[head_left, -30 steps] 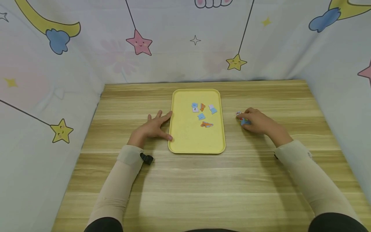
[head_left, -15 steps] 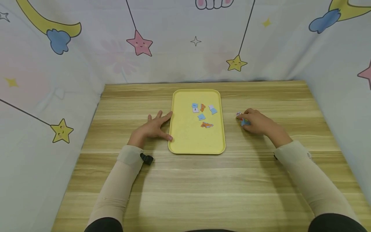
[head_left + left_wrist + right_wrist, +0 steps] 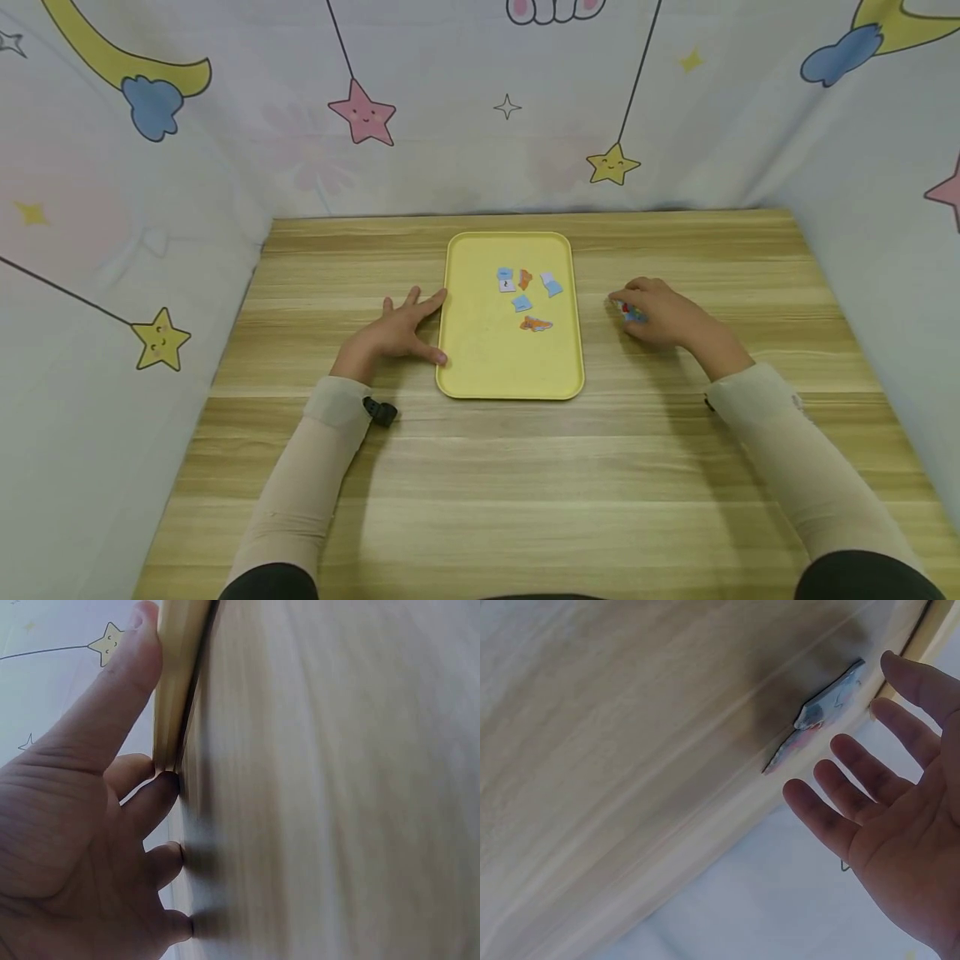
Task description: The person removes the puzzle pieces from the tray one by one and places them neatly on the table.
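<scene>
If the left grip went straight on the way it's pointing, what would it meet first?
Most likely the yellow tray, at its left rim. The left grip has index finger and thumb at that edge; whether both touch is hard to judge.

Yellow tray (image 3: pixel 487 367), colourful pieces (image 3: pixel 826 703) on wood-grain table (image 3: pixel 525 483)

And the right hand (image 3: pixel 660 317) hides part of the bright paper (image 3: pixel 631 312), one piece or several, I can't tell; from the right wrist its print blurs. Marks on the tray's (image 3: pixel 487 358) cards (image 3: pixel 507 285)? Too small! The corner moon (image 3: pixel 900 30) is cut off.
</scene>
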{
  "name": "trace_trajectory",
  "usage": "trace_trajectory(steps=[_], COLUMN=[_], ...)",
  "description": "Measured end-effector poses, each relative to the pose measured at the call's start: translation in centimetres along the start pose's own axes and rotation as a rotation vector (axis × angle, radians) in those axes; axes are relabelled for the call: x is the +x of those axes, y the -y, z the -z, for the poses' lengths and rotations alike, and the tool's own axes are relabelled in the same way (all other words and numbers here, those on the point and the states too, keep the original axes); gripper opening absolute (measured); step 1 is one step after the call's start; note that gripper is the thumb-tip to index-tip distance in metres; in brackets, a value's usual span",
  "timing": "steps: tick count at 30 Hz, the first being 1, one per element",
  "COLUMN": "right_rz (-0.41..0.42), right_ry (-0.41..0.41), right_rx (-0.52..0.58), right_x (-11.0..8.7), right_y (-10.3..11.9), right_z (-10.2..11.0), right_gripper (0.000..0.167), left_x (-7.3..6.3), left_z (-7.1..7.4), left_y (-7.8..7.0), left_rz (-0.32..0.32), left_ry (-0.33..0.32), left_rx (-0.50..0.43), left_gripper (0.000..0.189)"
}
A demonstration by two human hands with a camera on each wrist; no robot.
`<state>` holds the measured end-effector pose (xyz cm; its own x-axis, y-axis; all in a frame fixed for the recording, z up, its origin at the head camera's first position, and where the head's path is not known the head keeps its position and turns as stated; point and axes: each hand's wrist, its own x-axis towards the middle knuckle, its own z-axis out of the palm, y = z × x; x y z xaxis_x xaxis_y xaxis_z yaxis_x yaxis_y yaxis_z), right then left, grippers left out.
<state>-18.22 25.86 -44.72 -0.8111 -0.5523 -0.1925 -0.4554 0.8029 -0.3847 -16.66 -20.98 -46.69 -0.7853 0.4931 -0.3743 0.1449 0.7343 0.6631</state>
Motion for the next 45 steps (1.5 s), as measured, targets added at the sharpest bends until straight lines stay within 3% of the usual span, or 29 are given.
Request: trace_trajectory(steps=[31, 45], right_rz=[0.065, 0.080], right_ry=[-0.031, -0.031], right_rx=[-0.004, 0.001], right_x=[3.1, 4.4], right_y=[3.0, 5.4], right_z=[0.2, -0.4], right_gripper=[0.051, 0.047], left_x=[0.0, -0.1], left_z=[-0.1, 0.0], left_y=[-0.1, -0.2], left_rz=[0.006, 0.015], left_ry=[-0.023, -0.021], left_rx=[0.003, -0.004], left_gripper=[0.126, 0.127])
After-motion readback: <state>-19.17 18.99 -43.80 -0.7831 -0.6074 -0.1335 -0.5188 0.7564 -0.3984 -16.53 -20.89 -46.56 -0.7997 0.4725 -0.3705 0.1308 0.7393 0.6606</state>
